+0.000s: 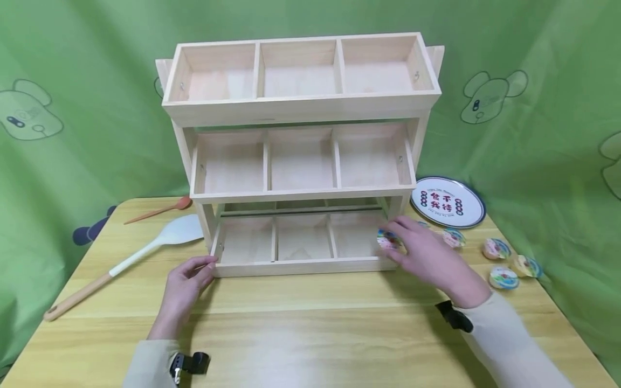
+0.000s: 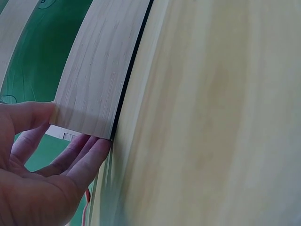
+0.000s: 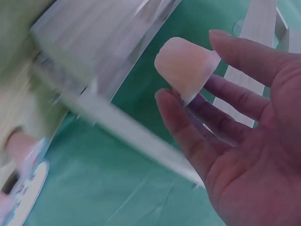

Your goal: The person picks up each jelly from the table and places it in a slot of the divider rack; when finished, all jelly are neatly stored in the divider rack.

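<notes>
A pale wooden three-tier rack [image 1: 301, 105] stands upright on the table, each tier split into three compartments. At the front left corner of its bottom tray, my left hand [image 1: 184, 285] grips the end of the front board [image 2: 94, 80], thumb on the upper edge and fingers at the lower edge. My right hand [image 1: 429, 253] pinches a small jelly cup [image 3: 186, 68] with a printed lid by its rim, at the right end of the bottom tray. The cup's pale orange, tapered body shows in the right wrist view. No compartment holds anything visible.
Right of the rack are several more jelly cups [image 1: 503, 277] and an oval white plate [image 1: 471, 195] with a dark rim. On the left lie a white spatula [image 1: 177, 230] with a wooden handle and a small reddish-brown spoon [image 1: 183, 203]. A green curtain [image 1: 533, 151] hangs behind.
</notes>
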`<state>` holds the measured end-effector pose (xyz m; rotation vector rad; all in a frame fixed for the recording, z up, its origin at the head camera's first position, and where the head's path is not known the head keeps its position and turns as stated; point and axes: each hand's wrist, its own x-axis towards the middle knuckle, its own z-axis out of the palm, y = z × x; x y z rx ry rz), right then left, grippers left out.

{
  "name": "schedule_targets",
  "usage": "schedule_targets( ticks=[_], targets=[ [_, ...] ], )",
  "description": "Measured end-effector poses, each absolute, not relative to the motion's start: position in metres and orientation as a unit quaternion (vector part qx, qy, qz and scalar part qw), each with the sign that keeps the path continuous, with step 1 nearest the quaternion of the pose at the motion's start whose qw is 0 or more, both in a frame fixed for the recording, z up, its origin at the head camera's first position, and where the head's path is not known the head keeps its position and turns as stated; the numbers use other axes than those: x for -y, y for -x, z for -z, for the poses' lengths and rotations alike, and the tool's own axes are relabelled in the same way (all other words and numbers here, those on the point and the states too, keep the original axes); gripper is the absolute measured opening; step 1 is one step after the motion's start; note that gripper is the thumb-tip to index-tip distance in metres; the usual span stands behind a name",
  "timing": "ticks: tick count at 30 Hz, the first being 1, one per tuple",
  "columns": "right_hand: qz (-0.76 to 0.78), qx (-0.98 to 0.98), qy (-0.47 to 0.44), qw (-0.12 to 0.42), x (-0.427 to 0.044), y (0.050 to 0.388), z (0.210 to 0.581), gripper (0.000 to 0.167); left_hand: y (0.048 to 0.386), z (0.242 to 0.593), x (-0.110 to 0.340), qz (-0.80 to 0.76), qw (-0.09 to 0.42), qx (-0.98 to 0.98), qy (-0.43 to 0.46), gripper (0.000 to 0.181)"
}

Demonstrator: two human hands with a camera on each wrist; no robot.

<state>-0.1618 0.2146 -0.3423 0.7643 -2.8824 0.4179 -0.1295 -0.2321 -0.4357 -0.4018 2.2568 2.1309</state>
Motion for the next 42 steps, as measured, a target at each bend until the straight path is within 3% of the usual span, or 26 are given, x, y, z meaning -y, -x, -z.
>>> schedule_targets(
  ticks=[21, 42],
  targets=[
    [-0.121, 0.909, -0.394, 0.058, -0.111, 0.184, 0.338, 0.036, 0.131, 0.433, 0.234, -0.672, 0.014, -0.730, 0.123, 0.035],
    [-0.152, 0.892, -0.426, -0.020, -0.014, 0.206, 0.353, 0.040, 0.130, 0.434, 0.237, -0.649, 0.014, -0.752, 0.112, 0.034]
  ],
)
